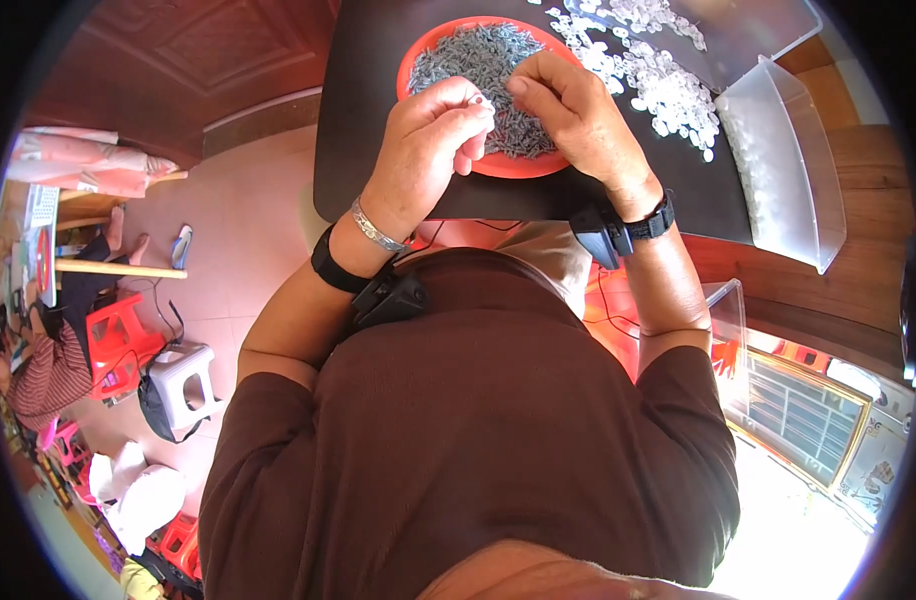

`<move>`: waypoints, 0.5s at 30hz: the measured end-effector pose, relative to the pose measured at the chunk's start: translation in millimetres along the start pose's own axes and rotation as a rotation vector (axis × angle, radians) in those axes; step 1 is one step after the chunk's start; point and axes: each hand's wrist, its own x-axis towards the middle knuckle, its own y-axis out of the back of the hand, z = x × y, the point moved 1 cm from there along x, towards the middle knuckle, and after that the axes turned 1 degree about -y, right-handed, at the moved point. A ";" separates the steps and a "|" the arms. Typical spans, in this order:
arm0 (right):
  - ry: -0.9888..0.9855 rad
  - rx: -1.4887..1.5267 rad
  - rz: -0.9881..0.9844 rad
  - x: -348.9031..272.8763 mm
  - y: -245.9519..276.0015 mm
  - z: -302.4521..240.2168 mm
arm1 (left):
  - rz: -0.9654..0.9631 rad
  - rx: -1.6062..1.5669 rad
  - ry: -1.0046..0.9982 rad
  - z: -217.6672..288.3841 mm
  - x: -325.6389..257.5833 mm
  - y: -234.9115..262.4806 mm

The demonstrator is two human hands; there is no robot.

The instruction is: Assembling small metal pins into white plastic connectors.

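A round red tray point(410, 66) full of small grey screws point(468, 52) rests on the dark table. Above its near part, my left hand point(423, 150) pinches a small clear plastic piece point(487, 106) between thumb and finger. My right hand point(578, 115) hovers over the tray's right side, its thumb and index finger pressed together; whatever lies between them is too small to make out. The two hands are slightly apart. Right of the tray, a loose heap of clear plastic pieces point(668, 95) spreads across the tabletop.
A clear plastic bin point(783, 165) with whitish contents stands at the dark table's point(363, 120) right edge. Another clear container point(753, 35) sits behind the heap. To the left, a person in a striped top point(53, 375) sits near red stools point(118, 340) and a white stool point(183, 380).
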 end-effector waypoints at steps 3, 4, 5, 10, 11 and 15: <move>0.033 0.324 -0.031 -2.4 -1.8 3.0 | 0.013 0.007 0.009 0.9 0.5 -1.3; 0.004 0.329 -0.081 -4.2 0.9 -5.2 | 0.020 0.010 0.011 0.9 0.1 -0.9; -0.025 0.334 -0.130 -5.1 1.9 -9.6 | 0.028 0.013 0.012 0.8 -0.4 -0.3; -0.036 0.189 -0.087 -5.1 3.1 -7.8 | 0.030 0.034 -0.016 -0.1 1.6 2.2; -0.054 0.205 -0.107 -5.3 3.2 -8.6 | 0.033 0.060 -0.046 -1.1 2.1 3.0; -0.054 0.214 -0.115 -6.4 0.5 -6.1 | 0.042 0.454 -0.388 -3.1 4.4 1.9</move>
